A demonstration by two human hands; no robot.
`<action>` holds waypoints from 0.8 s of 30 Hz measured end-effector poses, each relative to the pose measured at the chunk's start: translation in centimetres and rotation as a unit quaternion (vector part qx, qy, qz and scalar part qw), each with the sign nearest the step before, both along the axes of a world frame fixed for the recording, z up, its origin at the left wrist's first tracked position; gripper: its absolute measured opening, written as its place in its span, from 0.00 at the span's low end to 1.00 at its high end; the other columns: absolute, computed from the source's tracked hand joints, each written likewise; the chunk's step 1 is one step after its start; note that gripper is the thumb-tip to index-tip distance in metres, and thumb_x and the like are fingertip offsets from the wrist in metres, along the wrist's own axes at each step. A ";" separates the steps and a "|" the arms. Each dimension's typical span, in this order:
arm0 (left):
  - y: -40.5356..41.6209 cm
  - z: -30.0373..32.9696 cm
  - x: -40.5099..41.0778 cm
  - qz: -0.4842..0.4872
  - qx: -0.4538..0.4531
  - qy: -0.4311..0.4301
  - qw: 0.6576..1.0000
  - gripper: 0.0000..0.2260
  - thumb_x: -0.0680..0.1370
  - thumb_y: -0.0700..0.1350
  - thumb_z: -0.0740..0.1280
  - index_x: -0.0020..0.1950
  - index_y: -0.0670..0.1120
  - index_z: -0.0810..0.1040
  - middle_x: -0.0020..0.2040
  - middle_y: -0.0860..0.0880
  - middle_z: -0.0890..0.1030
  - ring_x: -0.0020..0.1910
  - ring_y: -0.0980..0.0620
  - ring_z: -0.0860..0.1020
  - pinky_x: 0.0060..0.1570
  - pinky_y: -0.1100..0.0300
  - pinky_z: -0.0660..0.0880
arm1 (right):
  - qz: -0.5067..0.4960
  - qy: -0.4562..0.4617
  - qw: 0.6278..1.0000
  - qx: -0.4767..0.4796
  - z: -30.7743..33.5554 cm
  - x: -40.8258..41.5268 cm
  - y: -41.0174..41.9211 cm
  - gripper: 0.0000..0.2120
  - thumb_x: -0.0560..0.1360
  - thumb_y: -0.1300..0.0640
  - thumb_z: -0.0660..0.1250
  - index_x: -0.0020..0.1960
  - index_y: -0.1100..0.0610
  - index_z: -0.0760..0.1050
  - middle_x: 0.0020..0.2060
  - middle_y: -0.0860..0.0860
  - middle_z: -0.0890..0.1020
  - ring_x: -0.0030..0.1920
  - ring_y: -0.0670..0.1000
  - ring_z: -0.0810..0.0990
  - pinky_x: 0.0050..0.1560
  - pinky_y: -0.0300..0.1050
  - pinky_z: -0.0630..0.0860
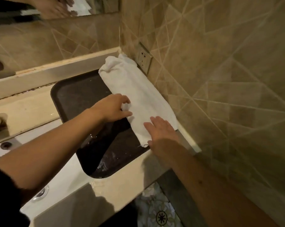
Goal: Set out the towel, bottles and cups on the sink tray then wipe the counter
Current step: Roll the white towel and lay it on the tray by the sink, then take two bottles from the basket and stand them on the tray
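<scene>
Along the right edge of a dark brown tray (76, 97), we have a white towel (138, 95) folded into a long strip, running from the near edge up to the far corner, where its end is bunched against the tiled wall (220, 63) just below a wall socket (144, 58). That tray sits on a pale stone counter (32, 105), close to the right-hand wall, and its dark surface shows wet streaks toward the near end.

Our left hand (113, 108) reaches across the tray and grips the left edge of the towel about halfway along, fingers curled and pinching a fold of cloth against the thumb. Our right hand (161, 133) lies flat on the near end of the towel, palm down, fingers stretched out and slightly apart, the thumb touching the near corner of the cloth.

To the left of the tray we see the white basin of a sink (60, 181) with a metal drain (40, 193). Beyond the counter, a raised ledge (56, 69) runs below a mirror (56, 7), which reflects a blurred hand and white cloth. Patterned floor tile (155, 210) shows below the counter edge.
</scene>
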State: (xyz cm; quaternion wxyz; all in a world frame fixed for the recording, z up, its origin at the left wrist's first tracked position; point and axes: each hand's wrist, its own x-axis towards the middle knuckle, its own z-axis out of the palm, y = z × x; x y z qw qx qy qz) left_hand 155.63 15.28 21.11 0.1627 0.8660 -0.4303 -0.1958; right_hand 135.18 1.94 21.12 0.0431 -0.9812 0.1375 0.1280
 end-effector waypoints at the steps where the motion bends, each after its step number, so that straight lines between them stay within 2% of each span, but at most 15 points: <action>1: 0.5 0.6 -1.9 -0.014 -0.003 0.001 1.000 0.22 0.74 0.61 0.69 0.63 0.52 0.76 0.59 0.50 0.80 0.52 0.51 0.79 0.55 0.51 0.77 | -0.024 -0.011 0.999 0.026 0.7 -1.4 0.3 0.30 0.78 0.49 0.69 0.77 0.46 0.62 0.77 0.52 0.64 0.76 0.56 0.62 0.76 0.52 0.58; 3: 1.3 1.8 -5.8 -0.041 -0.010 0.002 0.999 0.19 0.75 0.61 0.69 0.60 0.52 0.78 0.56 0.52 0.82 0.49 0.53 0.81 0.52 0.51 0.79 | -0.058 -0.043 0.995 0.073 2.1 -4.7 0.9 0.23 0.79 0.49 0.66 0.72 0.49 0.68 0.68 0.52 0.72 0.67 0.55 0.71 0.67 0.52 0.72; 4: 1.7 2.5 -7.8 -0.058 -0.016 0.001 0.998 0.19 0.75 0.61 0.69 0.60 0.52 0.79 0.56 0.53 0.82 0.49 0.54 0.81 0.52 0.51 0.79 | -0.082 -0.051 0.991 0.095 3.0 -6.6 1.3 0.21 0.79 0.49 0.65 0.70 0.50 0.70 0.65 0.52 0.74 0.64 0.54 0.73 0.63 0.52 0.74; 8: 2.8 5.6 -16.3 -0.134 -0.034 0.001 0.990 0.18 0.75 0.62 0.68 0.59 0.53 0.79 0.53 0.54 0.83 0.48 0.55 0.82 0.52 0.52 0.79 | -0.151 -0.079 0.981 0.096 5.7 -15.2 3.2 0.17 0.78 0.47 0.65 0.65 0.51 0.76 0.57 0.52 0.79 0.56 0.54 0.77 0.53 0.50 0.77; 10: 3.3 7.1 -20.8 -0.169 -0.039 -0.001 0.985 0.17 0.76 0.62 0.68 0.59 0.54 0.79 0.52 0.55 0.83 0.48 0.55 0.81 0.52 0.53 0.79 | -0.177 -0.090 0.976 0.089 6.7 -19.7 4.4 0.13 0.78 0.46 0.66 0.59 0.51 0.78 0.52 0.51 0.80 0.51 0.53 0.79 0.48 0.48 0.77; 14: 3.9 9.9 -31.9 -0.260 -0.045 -0.022 0.964 0.13 0.76 0.61 0.68 0.55 0.55 0.79 0.49 0.58 0.81 0.47 0.57 0.80 0.46 0.59 0.76 | -0.246 -0.098 0.960 0.093 9.2 -31.9 7.8 0.10 0.78 0.44 0.65 0.51 0.49 0.76 0.45 0.49 0.79 0.49 0.53 0.80 0.47 0.48 0.77; 18: 3.4 11.7 -43.6 -0.369 -0.040 -0.036 0.928 0.10 0.75 0.59 0.70 0.50 0.56 0.78 0.45 0.58 0.82 0.46 0.55 0.81 0.48 0.56 0.78 | -0.332 -0.112 0.934 0.071 11.1 -44.9 11.6 0.13 0.79 0.43 0.65 0.52 0.53 0.77 0.44 0.51 0.81 0.47 0.55 0.80 0.42 0.47 0.74; 20: 2.8 12.1 -49.6 -0.415 -0.046 -0.037 0.908 0.13 0.75 0.58 0.71 0.55 0.54 0.81 0.45 0.56 0.84 0.44 0.56 0.82 0.47 0.57 0.78 | -0.389 -0.124 0.910 0.070 11.8 -51.6 13.6 0.12 0.78 0.44 0.65 0.51 0.52 0.77 0.40 0.48 0.76 0.43 0.52 0.78 0.40 0.44 0.70; 24: 1.6 12.9 -61.2 -0.514 -0.048 -0.026 0.856 0.14 0.74 0.60 0.71 0.55 0.54 0.82 0.42 0.59 0.81 0.40 0.60 0.79 0.47 0.56 0.79 | -0.509 -0.137 0.848 0.052 12.6 -64.3 18.2 0.11 0.78 0.43 0.65 0.50 0.50 0.77 0.43 0.47 0.81 0.43 0.51 0.79 0.41 0.47 0.76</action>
